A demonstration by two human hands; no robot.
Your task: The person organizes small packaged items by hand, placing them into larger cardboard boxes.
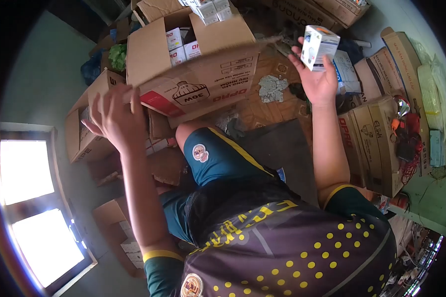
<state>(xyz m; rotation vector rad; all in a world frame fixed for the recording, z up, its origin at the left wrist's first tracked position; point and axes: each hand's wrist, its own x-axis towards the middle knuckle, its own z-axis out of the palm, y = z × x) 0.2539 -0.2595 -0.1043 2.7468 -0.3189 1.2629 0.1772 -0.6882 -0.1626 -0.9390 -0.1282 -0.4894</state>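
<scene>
A large open cardboard box (198, 84) printed "30W" stands in front of me, with small white boxes (183, 49) inside and more small boxes (210, 11) on its top flap. My left hand (116, 116) is raised at the near left corner of this box, fingers spread and slightly blurred, holding nothing. On the right, my right hand (318, 79) is raised palm up, with a small white printed box (319, 48) held upright between its fingers and thumb.
More cartons stand at the left (84, 126), lower left (109, 213) and right (376, 143). Red cords and tools (407, 141) lie on the right carton. A crumpled silvery piece (273, 89) is on the tiled floor (267, 67). A bright window (44, 208) is at left.
</scene>
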